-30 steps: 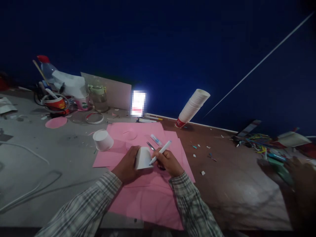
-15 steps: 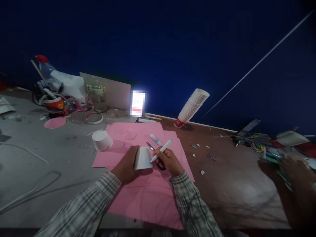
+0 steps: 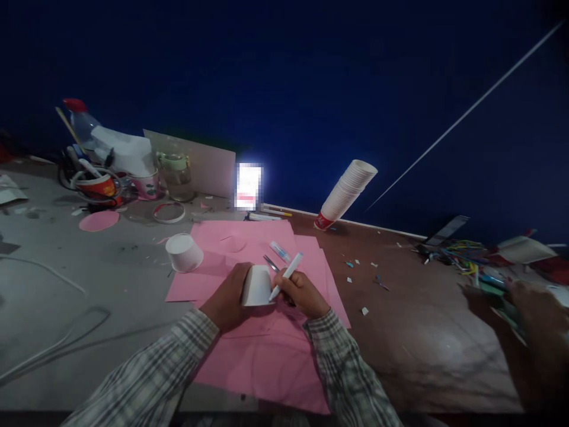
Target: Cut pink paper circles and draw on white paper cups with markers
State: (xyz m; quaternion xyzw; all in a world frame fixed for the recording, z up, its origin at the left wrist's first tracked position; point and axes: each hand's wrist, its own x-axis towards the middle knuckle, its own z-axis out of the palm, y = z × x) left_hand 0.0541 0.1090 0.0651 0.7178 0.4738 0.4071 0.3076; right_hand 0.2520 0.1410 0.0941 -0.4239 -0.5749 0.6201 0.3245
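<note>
My left hand (image 3: 229, 296) is wrapped round the left side of a white paper cup (image 3: 258, 286), which is upside down over pink paper (image 3: 262, 367). In my right hand (image 3: 304, 293) a white marker (image 3: 288, 274) is pinched, its tip at the lower right of the cup near the rim. Scissors (image 3: 270, 263) lie partly beneath my right hand, the handles mostly hidden. Just beyond them rests a clear marker cap or tube with blue (image 3: 280, 251). A second white cup (image 3: 184, 252) stands upside down at the pink sheets' left edge.
A tall leaning stack of paper cups (image 3: 347, 193) stands at the back. Left of it are markers (image 3: 264, 217), a glass jar (image 3: 175, 177) and a pink paper disc (image 3: 99, 220). Another person's hand (image 3: 540, 308) is at the far right by scattered colourful strips (image 3: 466, 252).
The marker in my right hand has shifted slightly left and down, its tip now lower along the cup's rim. My left hand and the cup have stayed in place.
</note>
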